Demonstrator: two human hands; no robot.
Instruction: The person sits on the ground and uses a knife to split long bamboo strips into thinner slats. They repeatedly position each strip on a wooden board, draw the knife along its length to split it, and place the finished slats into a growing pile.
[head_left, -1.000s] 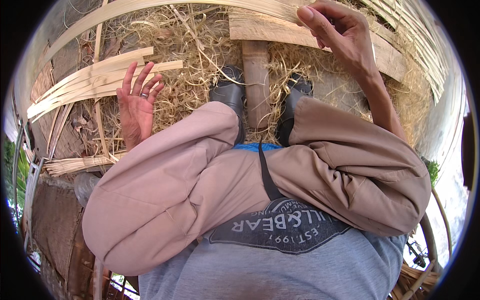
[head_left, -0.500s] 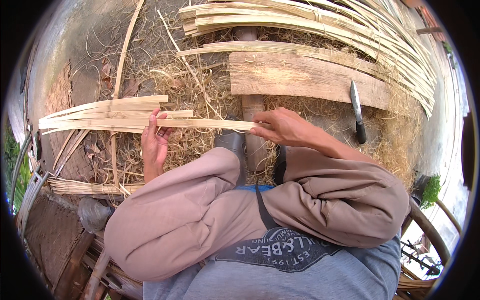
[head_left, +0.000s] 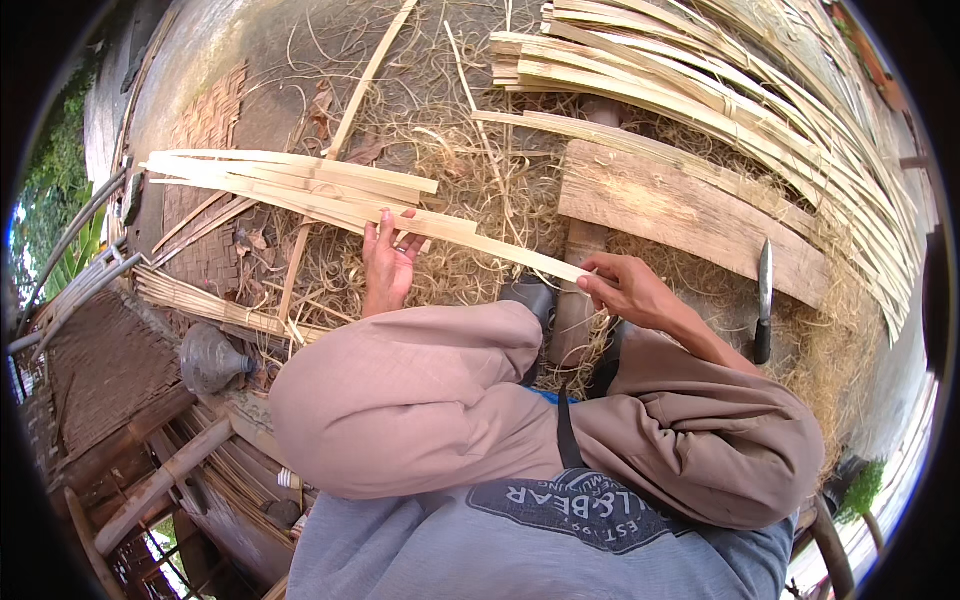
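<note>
Several pale bamboo strips fan out to the left above my left knee. My left hand grips them from below near their right ends, with its thumb over the top strip. One longer strip reaches out past the others to the right. Its tip is pinched between the thumb and fingers of my right hand, above my right knee. This strip slants down from the left hand to the right one.
Beyond my right hand are a wooden board on a round post and a black-handled knife. A large pile of strips lies at the far right. Curly shavings cover the ground. A clear plastic bottle lies at left.
The whole view has swung to the left, so everything appears shifted rightward and the strips now slope down to the right. Both hands keep their grip, about as far apart as before.
</note>
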